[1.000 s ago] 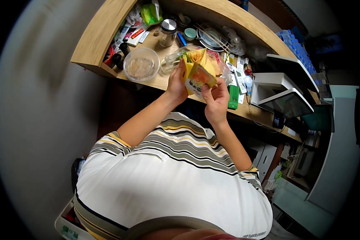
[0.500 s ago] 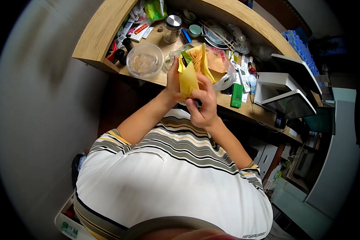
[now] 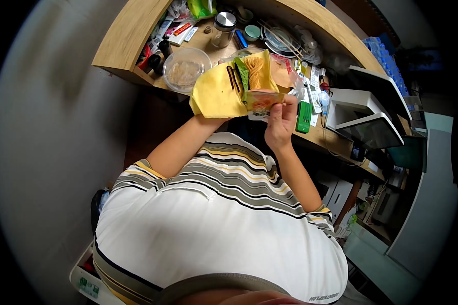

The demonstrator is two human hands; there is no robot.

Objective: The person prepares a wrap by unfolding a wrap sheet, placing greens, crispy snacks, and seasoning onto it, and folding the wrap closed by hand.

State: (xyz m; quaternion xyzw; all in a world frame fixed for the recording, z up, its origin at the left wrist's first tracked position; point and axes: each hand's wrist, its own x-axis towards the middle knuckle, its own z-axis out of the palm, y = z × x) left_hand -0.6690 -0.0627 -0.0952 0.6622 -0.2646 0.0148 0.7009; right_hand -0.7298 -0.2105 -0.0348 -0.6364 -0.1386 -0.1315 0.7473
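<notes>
A yellow wrap [image 3: 215, 92] lies spread in front of me, its left side unfolded flat. On it are a green lettuce leaf [image 3: 243, 73], a bundle of tan noodle-like strands [image 3: 256, 72] and dark thin strips [image 3: 232, 79]. My left hand [image 3: 213, 122] carries the wrap from below, its fingers mostly hidden by it. My right hand [image 3: 281, 123] pinches a small printed wrapper [image 3: 262, 101] between thumb and fingers at the lower right of the filling. Whether that wrapper is attached to the wrap I cannot tell.
Behind the wrap, the desk holds a round clear plastic tub [image 3: 187, 70], a glass jar with metal lid [image 3: 224, 29] and a stack of plates with chopsticks [image 3: 282, 40]. To the right are a green case [image 3: 304, 117] and a white-framed screen [image 3: 374, 133].
The yellow wrap was folded around the filling and now opens out flat to the left. My right hand has moved right and holds the printed wrapper, which did not show before.
</notes>
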